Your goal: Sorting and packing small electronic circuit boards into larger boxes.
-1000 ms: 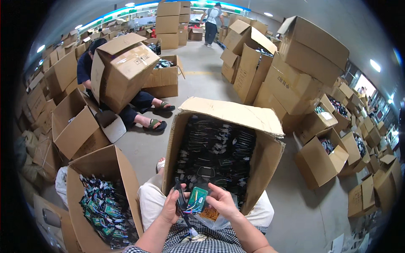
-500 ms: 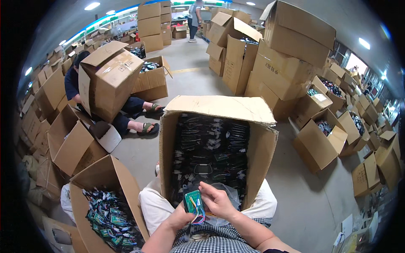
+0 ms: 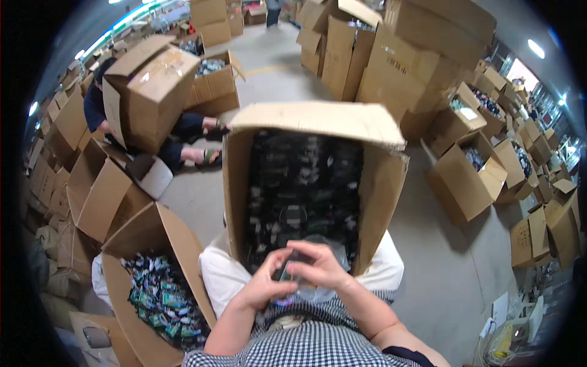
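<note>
Pinching a blurry dark part [image 3: 282, 270] with left grip [image 3: 266, 282] and right grip [image 3: 321, 267] at the near side of the box [image 3: 383, 202], with black rows [image 3: 306, 183] already inside it and many loose boards [image 3: 162, 300] left in the carton [image 3: 183, 248] to its left.

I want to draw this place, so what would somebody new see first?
First, the big open cardboard box, straight ahead in the middle, packed with dark parts. At its near side, the left hand and right hand curl around a small blurred part. Then, at lower left, another open carton shows a bright jumble of green circuit boards.
</note>
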